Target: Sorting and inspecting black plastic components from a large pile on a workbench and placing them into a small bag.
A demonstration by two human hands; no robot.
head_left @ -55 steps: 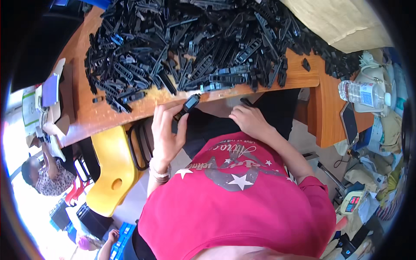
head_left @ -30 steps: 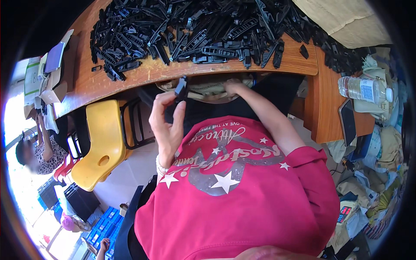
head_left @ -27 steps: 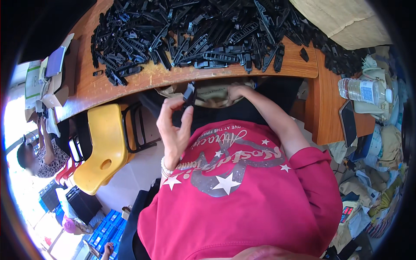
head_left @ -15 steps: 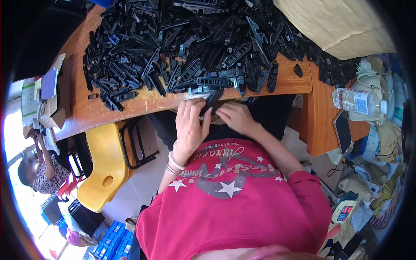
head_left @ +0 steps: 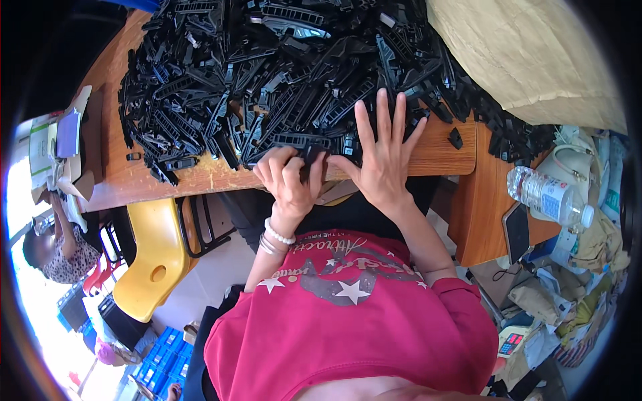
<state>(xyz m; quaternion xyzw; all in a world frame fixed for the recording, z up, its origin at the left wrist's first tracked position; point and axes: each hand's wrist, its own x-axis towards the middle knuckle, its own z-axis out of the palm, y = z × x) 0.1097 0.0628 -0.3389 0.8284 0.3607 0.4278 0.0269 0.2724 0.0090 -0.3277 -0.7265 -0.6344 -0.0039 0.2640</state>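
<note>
A broad heap of black plastic parts (head_left: pixel 221 80), many long with ladder-like slots, covers the wooden table (head_left: pixel 221 177). My left hand (head_left: pixel 289 177), with white beads and bangles at the wrist, is closed at the table's front edge. Between its thumb and fingers is a small black plastic piece (head_left: pixel 313 154), mostly hidden. Just to the right, my right hand (head_left: pixel 384 160) reaches out with fingers spread, its fingertips over the near right part of the heap. It holds nothing that I can see.
A large tan paper sheet or bag (head_left: pixel 535 60) lies at the far right. On the lower right surface are a clear bottle (head_left: pixel 548 194) and a phone (head_left: pixel 516 234). A yellow chair (head_left: pixel 147 260) stands to the left. Another person (head_left: pixel 60 250) is at far left, beside an open carton (head_left: pixel 83 154).
My right hand has moved forward from beside the left hand onto the heap, and its fingers have spread. My left hand keeps the black piece, now lower and nearer the heap.
</note>
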